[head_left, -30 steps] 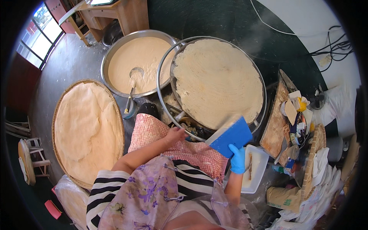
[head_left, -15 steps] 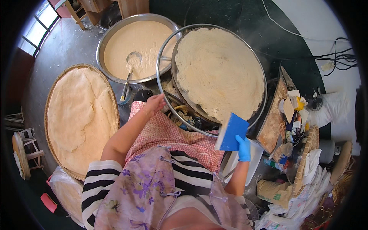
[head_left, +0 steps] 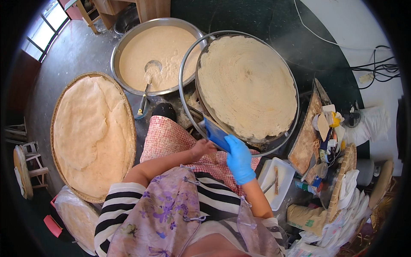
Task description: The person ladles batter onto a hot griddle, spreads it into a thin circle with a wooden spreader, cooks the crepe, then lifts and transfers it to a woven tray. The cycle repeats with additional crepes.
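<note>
My right hand (head_left: 239, 159), in a blue glove, grips a flat blue rectangular scraper (head_left: 216, 136) at its right end. The scraper is tilted, close to the near left part of the metal ring (head_left: 183, 100) around the griddle. Bare and loosely bent, my left hand (head_left: 203, 149) is just below the scraper with nothing visible in it; its fingers are slightly blurred, and contact with the scraper is unclear. Beyond the hands, a wide round sheet of pale batter (head_left: 248, 85) covers most of the griddle (head_left: 199, 92).
A metal basin (head_left: 114, 64) of batter with a ladle (head_left: 145, 97) stands at the back left. Left of me, a woven tray (head_left: 53, 141) bears large flatbreads (head_left: 87, 128). A white tub (head_left: 282, 182) is at my right, near assorted tools and bags (head_left: 342, 201).
My right hand has brought the blue scraper leftward and turned it more edge-on. My left hand has moved from beside the ring down and right, close to the scraper. The white tub is more exposed.
</note>
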A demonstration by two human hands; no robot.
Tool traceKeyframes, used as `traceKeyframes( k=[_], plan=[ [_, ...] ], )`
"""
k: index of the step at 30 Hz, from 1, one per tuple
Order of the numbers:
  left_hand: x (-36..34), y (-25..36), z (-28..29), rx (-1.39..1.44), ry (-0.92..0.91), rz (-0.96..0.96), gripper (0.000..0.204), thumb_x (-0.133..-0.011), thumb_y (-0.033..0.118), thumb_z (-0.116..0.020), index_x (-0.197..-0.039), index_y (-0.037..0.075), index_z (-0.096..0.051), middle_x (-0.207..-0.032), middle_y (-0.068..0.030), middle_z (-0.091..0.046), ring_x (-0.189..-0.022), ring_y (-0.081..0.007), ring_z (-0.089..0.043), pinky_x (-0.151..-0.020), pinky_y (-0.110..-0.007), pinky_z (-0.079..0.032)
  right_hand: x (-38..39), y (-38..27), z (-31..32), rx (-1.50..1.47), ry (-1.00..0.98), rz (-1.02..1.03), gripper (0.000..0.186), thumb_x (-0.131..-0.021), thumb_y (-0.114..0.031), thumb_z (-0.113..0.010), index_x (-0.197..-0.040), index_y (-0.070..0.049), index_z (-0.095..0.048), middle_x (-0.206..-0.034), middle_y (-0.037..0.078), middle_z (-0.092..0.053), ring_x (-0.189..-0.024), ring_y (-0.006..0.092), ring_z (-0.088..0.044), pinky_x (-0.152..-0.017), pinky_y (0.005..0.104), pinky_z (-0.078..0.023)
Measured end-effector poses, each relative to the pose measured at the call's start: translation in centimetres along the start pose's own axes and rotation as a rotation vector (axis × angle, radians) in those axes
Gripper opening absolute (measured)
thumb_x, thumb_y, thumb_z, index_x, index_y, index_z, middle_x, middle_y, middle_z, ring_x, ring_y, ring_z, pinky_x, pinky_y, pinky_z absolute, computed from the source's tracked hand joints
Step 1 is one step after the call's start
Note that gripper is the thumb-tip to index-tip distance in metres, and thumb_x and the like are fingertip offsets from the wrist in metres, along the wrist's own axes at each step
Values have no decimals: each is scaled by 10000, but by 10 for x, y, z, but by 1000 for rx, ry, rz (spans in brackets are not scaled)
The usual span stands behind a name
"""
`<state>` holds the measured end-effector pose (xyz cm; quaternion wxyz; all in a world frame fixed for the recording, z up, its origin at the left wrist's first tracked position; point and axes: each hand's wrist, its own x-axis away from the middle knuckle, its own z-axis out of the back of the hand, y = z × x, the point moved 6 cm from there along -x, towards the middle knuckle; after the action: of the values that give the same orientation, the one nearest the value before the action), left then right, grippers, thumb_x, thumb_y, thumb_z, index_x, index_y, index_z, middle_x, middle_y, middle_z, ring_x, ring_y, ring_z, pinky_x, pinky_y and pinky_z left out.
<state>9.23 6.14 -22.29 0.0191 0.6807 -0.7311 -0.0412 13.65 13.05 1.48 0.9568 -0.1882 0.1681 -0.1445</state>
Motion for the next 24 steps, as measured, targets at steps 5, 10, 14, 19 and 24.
traceKeyframes(
  k=[5, 10, 14, 19, 24],
  plan=[
    [20, 3, 2, -716, 546, 356, 381, -909, 310, -513, -1149, 14, -497, -1034, -98, -603, -924, -183, -577, -776, -290, -457, -24, -6, -29, 84, -106, -40, 256, -775, -43, -486, -1022, -10, -542, -953, 158, -575, -868, 341, -568, -742, 423, -457],
    [46, 74, -10, -625, 790, 154, 373, -879, 339, -565, -1079, 25, -537, -935, -76, -625, -833, -175, -600, -744, -299, -470, -44, 2, -55, 147, -237, -152, 297, -787, -36, -478, -1077, -15, -537, -1003, 172, -583, -862, 344, -580, -739, 415, -474],
    [44, 159, -6, -686, 912, -88, 314, -857, 350, -597, -993, 68, -573, -832, -30, -601, -740, -132, -584, -637, -270, -483, -77, -1, -72, 164, -219, -121, 342, -789, -25, -481, -1127, -14, -530, -1013, 183, -591, -852, 350, -587, -743, 411, -480],
    [34, 234, -4, -650, 938, -415, 227, -896, 292, -536, -872, 71, -582, -764, -21, -593, -635, -114, -552, -590, -257, -463, -116, 0, -91, 177, -182, -137, 234, -799, -34, -481, -1027, -19, -531, -923, 179, -589, -802, 349, -591, -694, 423, -480],
    [31, 161, 12, -693, 1038, -337, 243, -898, 278, -511, -833, 61, -597, -713, -40, -591, -565, -131, -510, -501, -254, -413, -130, 0, -91, 130, -14, -50, 85, -796, -44, -490, -873, -35, -523, -826, 170, -580, -736, 349, -595, -624, 431, -485]
  ],
)
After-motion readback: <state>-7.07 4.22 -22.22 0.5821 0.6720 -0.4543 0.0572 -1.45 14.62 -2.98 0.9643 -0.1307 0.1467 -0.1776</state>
